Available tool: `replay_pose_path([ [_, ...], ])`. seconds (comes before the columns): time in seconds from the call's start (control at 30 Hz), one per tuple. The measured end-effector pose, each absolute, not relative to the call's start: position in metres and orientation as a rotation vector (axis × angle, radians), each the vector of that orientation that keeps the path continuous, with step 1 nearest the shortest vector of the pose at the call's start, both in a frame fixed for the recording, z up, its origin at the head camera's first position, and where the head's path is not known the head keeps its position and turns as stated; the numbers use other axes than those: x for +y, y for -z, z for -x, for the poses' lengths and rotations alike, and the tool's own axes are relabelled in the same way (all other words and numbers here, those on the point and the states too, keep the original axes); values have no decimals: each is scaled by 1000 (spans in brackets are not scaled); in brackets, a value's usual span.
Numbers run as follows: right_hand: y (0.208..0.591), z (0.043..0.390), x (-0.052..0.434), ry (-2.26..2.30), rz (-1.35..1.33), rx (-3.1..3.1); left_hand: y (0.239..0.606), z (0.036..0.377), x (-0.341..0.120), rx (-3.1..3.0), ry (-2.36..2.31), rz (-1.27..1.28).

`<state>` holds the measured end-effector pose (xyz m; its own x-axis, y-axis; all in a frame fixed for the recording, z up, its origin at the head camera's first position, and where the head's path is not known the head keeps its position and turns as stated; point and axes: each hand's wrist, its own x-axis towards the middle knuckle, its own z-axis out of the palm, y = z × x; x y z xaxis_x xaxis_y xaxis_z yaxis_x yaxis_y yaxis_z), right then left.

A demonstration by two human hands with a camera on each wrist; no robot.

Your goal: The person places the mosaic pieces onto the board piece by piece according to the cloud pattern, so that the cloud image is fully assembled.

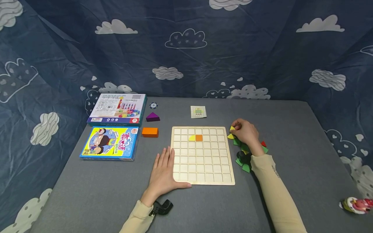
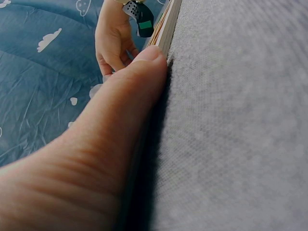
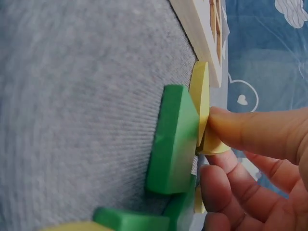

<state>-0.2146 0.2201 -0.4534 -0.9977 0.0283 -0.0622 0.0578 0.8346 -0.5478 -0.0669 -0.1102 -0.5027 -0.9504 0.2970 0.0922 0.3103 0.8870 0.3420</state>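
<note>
A wooden grid board (image 1: 209, 177) lies flat, with a yellow triangle (image 1: 192, 138) and an orange square (image 1: 199, 138) in its upper cells. My left hand (image 1: 163, 176) rests against the board's lower left corner, fingers extended along the left side and thumb along the front edge. Right of the board, my right hand (image 1: 247, 132) pinches a yellow piece (image 3: 215, 144) between thumb and fingers. Another yellow piece (image 3: 201, 96) lies beside it, against a green piece (image 3: 174, 139). More green, yellow and red pieces (image 1: 246, 168) are scattered below, partly hidden by the right wrist.
Two boxes, a white one (image 1: 116, 108) and a blue-yellow one (image 1: 109, 142), lie at left. Near them are an orange block (image 1: 150, 132), a purple triangular block (image 1: 152, 117) and a round chip (image 1: 153, 105). A pattern card (image 1: 198, 112) lies behind the board; a figurine (image 1: 356, 205) is far right.
</note>
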Motion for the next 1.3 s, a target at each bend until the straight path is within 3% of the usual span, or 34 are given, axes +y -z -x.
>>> replay_pose_path([
  [0.5,451,204,215,1167,25,2961,503,67,-110,-2992,569,505],
  [1.3,455,190,161,1291,314,2797,502,67,-110,-3032,551,482],
])
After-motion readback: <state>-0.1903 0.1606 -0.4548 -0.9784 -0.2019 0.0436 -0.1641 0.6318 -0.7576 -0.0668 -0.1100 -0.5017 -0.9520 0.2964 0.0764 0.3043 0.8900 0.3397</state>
